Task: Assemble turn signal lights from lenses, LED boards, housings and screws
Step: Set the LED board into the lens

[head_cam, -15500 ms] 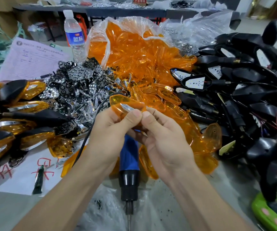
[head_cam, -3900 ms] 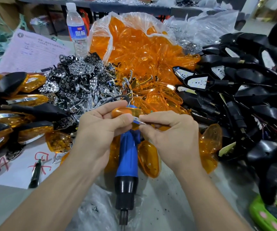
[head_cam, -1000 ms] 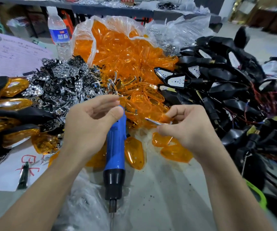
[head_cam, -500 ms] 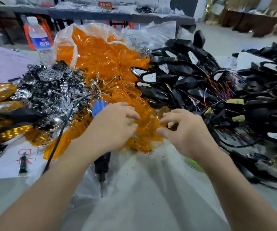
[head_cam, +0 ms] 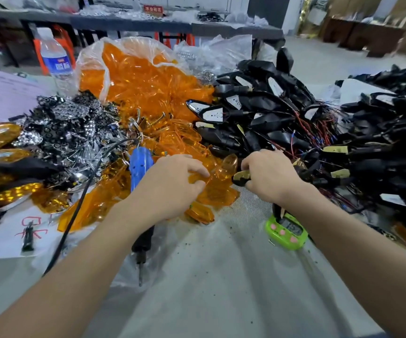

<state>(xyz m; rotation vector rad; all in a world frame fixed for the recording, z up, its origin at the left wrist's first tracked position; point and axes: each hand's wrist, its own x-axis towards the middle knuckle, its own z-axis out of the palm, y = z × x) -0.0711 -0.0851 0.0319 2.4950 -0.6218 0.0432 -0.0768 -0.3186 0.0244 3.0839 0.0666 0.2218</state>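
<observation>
Here, black housing [head_cam: 240,177] in closed right grip [head_cam: 270,176], tip leftward, axis crosswise; orange lens [head_cam: 195,178] in pinching left grip [head_cam: 170,184].

Nearer than the blue screwdriver [head_cam: 140,164], bare tabletop [head_cam: 221,293] lies open. Beyond it orange lenses [head_cam: 153,84] heap high; left of it chrome parts [head_cam: 70,123] crowd in; right of it black housings [head_cam: 282,123] and a green timer [head_cam: 286,231] block.

Both bare forearms reach forward from the lower corners, palms down. The left hand [head_cam: 170,184], fingers curled, pinches a translucent orange plastic lens [head_cam: 198,178]; the right hand [head_cam: 270,178] grips a black plastic housing [head_cam: 239,178].
</observation>
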